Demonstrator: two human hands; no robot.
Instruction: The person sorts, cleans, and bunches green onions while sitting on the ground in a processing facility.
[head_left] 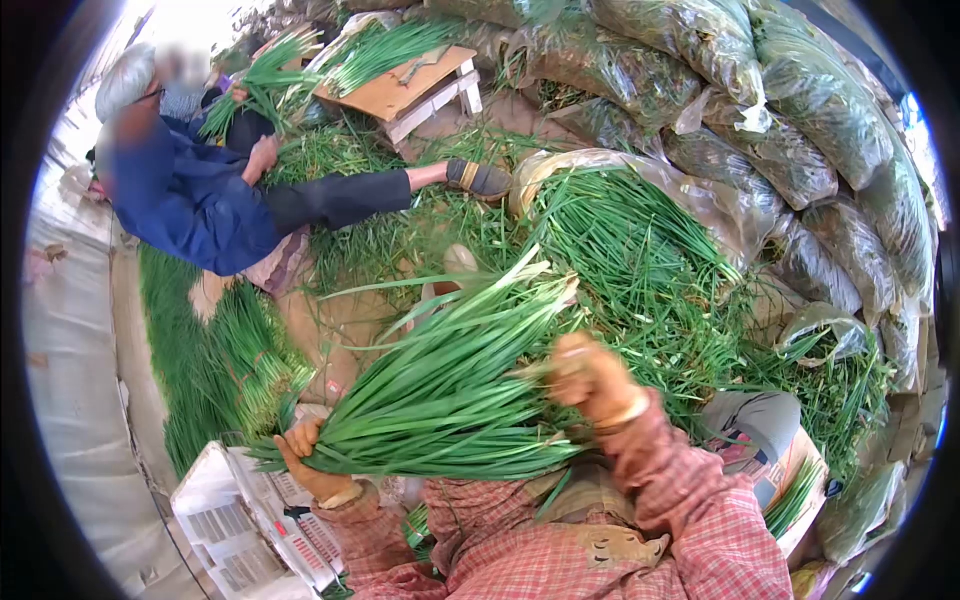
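A large bunch of chives (pixel 440 390), long green leaves with pale stem ends, lies across my lap, stems pointing up and to the right. My left hand (pixel 312 465), in an orange-brown glove, is closed around the leaf ends at the lower left. Beside the stem side is my right hand (pixel 592 378), gloved alike and blurred by motion. Its fingers look curled in; a thin pale strand shows at them, but what they hold is not clear. Loose trimmed leaves (pixel 650 330) cover the floor ahead of my right hand.
A white plastic crate (pixel 225 520) stands at lower left, near tied chive bunches (pixel 235 360). An open sack of chives (pixel 620 220) lies ahead. Filled plastic sacks (pixel 800 130) are stacked at right. A co-worker (pixel 200 190) sits at left, holding greens by a low wooden table (pixel 410 85).
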